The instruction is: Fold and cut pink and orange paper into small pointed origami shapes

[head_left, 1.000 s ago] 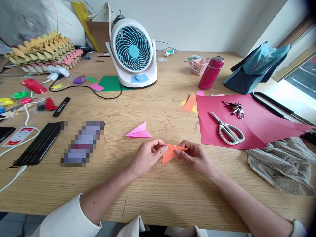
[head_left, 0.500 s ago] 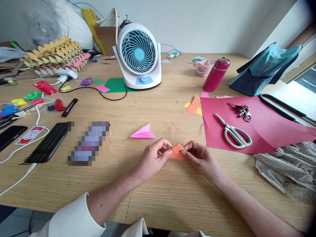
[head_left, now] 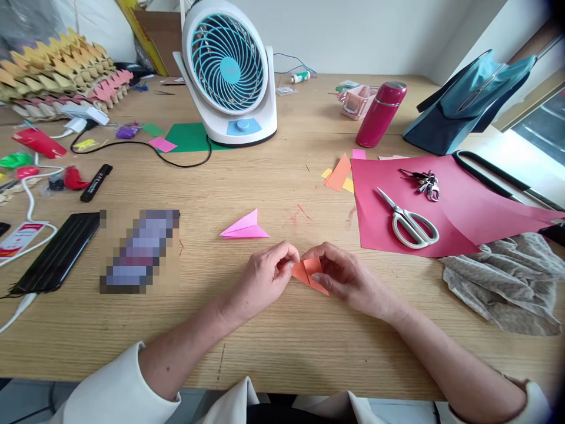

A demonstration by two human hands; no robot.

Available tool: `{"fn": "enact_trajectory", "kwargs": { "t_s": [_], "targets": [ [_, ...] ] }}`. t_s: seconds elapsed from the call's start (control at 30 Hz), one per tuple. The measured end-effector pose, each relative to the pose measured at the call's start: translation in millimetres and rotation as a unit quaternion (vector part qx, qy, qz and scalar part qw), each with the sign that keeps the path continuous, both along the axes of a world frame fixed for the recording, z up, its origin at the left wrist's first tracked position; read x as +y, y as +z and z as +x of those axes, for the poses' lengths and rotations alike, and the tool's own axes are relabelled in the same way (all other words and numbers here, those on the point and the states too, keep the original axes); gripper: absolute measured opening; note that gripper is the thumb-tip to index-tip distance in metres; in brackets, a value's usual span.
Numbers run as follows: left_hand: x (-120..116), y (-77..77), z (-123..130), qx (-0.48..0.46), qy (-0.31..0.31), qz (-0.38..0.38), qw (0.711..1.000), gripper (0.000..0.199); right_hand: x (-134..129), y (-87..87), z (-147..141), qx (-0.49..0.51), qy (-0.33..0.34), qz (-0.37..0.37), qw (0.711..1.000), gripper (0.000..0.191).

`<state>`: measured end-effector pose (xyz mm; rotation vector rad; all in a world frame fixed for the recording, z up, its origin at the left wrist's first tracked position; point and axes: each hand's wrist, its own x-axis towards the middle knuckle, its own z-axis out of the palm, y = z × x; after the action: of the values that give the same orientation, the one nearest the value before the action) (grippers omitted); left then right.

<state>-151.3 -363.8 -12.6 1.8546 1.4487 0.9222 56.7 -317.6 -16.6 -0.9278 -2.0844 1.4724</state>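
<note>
A small folded piece of orange paper (head_left: 314, 268) is held between my two hands, just above the table. My left hand (head_left: 272, 272) pinches its left corner between thumb and fingertips. On the other side, my right hand (head_left: 338, 272) grips it with the thumb on the near face and the fingers behind, hiding part of the paper. A crease line runs across its front. Beyond my left hand lies a folded pink paper plane (head_left: 246, 225), its point to the left.
White-handled scissors (head_left: 408, 221) and keys (head_left: 427, 184) lie on red paper (head_left: 371, 227) at right, near a crumpled cloth (head_left: 503, 282). Orange and yellow paper pieces (head_left: 339, 172) lie beside it. A fan (head_left: 229, 76) stands behind; a black power bank (head_left: 57, 253) sits left.
The orange paper has turned in my hands and now shows a slanting crease. My right fingers have shifted over its top edge. The whole view has shifted a little.
</note>
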Motion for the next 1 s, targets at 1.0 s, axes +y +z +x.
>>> {"fn": "enact_trajectory", "kwargs": {
  "t_s": [1.0],
  "targets": [
    [-16.5,0.3,-12.6,0.162,-0.195,0.084,0.964,0.030,2.7,13.1,1.5,-0.103,0.206,0.174,0.957,0.003]
  ]
}}
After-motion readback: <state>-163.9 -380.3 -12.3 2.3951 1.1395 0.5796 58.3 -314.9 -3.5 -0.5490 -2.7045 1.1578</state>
